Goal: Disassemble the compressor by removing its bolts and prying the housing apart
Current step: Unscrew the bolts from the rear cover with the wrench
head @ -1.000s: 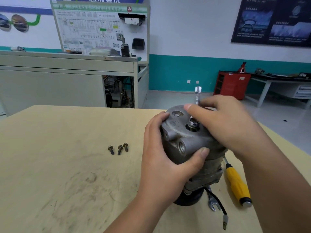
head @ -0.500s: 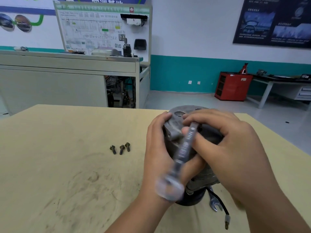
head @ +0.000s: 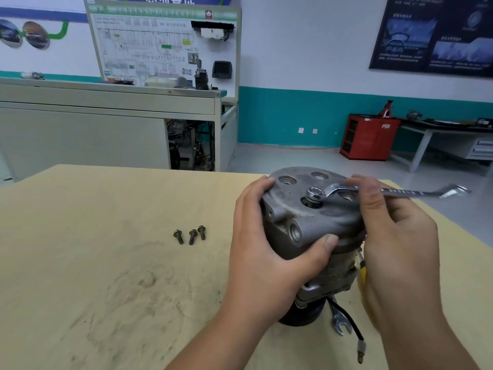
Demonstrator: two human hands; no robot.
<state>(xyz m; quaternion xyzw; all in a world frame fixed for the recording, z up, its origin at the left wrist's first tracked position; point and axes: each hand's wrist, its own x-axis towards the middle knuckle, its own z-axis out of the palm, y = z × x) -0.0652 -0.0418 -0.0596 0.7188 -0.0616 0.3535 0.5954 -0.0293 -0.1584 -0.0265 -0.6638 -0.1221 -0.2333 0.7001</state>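
Compressor (head: 328,217) stands right of frame centre on table (head: 106,236); our left hand (head: 266,257) grips its housing, our right hand (head: 400,249) pinches ring spanner (head: 410,193) seated on top bolt (head: 314,195). Three loose bolts (head: 192,236) lie left.

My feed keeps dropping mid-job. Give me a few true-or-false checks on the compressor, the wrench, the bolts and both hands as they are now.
1. The ring end of the wrench sits over a bolt head on top of the compressor. True.
2. The right hand holds the wrench by its shank. True.
3. The left hand lies flat on the table, off the compressor. False: it grips the compressor's side.
4. Five loose bolts lie on the table. False: three loose bolts lie to the left of the compressor.
5. A second wrench lies by the compressor's base. True.
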